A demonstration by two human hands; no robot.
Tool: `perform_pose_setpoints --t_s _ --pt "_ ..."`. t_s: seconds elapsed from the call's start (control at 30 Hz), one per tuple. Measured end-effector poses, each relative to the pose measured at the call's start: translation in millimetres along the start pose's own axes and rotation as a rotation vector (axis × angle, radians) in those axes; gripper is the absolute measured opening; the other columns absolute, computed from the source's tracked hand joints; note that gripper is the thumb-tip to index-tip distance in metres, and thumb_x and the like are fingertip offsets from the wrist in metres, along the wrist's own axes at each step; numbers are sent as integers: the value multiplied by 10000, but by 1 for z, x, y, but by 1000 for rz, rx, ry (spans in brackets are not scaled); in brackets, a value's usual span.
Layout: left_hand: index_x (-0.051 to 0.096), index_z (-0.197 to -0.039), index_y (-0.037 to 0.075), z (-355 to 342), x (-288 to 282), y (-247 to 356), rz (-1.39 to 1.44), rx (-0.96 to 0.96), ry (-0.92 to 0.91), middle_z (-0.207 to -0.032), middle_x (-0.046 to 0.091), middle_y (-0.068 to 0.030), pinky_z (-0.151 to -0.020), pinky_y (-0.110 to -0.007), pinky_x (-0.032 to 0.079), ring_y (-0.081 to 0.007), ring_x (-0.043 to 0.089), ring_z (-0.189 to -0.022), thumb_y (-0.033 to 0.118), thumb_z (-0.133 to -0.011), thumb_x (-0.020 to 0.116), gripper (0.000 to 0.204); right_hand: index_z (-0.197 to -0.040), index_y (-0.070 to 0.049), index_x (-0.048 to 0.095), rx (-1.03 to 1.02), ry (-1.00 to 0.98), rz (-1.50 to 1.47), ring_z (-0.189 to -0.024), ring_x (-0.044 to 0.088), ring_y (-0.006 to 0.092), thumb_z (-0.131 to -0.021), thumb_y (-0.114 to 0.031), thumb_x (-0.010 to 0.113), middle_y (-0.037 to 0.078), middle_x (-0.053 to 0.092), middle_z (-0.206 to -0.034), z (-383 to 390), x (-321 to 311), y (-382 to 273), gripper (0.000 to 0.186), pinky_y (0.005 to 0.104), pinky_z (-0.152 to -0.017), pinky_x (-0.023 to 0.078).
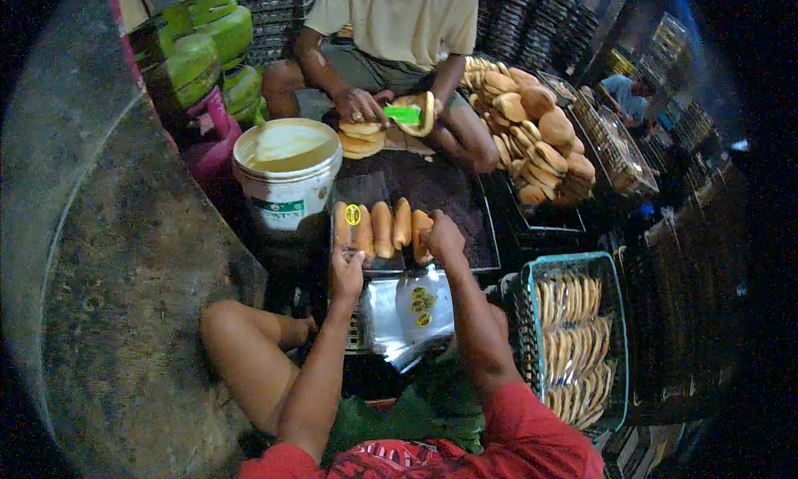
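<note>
Several long golden bread rolls [381,229] lie side by side on a dark tray [453,180] in front of me. A clear plastic bag with a round yellow label [352,215] covers at least the leftmost roll. My left hand [347,273] is closed on the near end of that bagged bread, thumb on top. At the right end of the row, my right hand [446,242] grips a bread roll [422,236], its fingertips partly hidden. Just below the tray lies a stack of clear plastic bags [399,308] with yellow labels.
Across from me a person [395,30] holds a split bun [426,117] and a bright green tool. A white bucket [287,184] stands left of the tray. Piled buns [532,121] are at far right; a teal crate [532,346] of packed bread stands near right.
</note>
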State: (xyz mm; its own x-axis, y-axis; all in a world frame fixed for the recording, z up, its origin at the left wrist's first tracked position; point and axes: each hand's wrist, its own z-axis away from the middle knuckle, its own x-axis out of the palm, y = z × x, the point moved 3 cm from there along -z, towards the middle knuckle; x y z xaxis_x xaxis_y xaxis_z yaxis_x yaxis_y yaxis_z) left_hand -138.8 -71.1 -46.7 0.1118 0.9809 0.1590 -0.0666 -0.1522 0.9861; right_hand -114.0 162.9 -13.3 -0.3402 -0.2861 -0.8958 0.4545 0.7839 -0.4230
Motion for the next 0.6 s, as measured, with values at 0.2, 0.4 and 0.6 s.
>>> perform_pose_setpoints --t_s 0.2,0.4,0.6 --pt "533 -1011 52 -5 -8 16 440 -322 -52 -755 629 -74 -437 -269 448 -139 535 -481 243 -988 561 194 -1088 -20 663 81 -272 32 -851 701 309 -818 -319 659 197 697 -969 -50 43 32 403 435 -740 570" --pt "583 -995 109 -9 12 -16 645 -463 16 -902 692 -63 -565 -286 503 -146 654 -747 216 -944 636 130 -1185 23 593 387 -442 -1494 -954 674 268 -951 -223 484 144 668 -1090 8 -6 66 356 437 -863 572" --pt "530 -1220 92 15 27 -40 789 -630 -91 -1082 645 -92 -763 -442 571 -288 671 -890 288 -928 648 370 -1239 10 547 690 -715 -1769 -893 676 319 -962 -251 485 178 651 -1120 140 29 -5 385 461 -781 583"
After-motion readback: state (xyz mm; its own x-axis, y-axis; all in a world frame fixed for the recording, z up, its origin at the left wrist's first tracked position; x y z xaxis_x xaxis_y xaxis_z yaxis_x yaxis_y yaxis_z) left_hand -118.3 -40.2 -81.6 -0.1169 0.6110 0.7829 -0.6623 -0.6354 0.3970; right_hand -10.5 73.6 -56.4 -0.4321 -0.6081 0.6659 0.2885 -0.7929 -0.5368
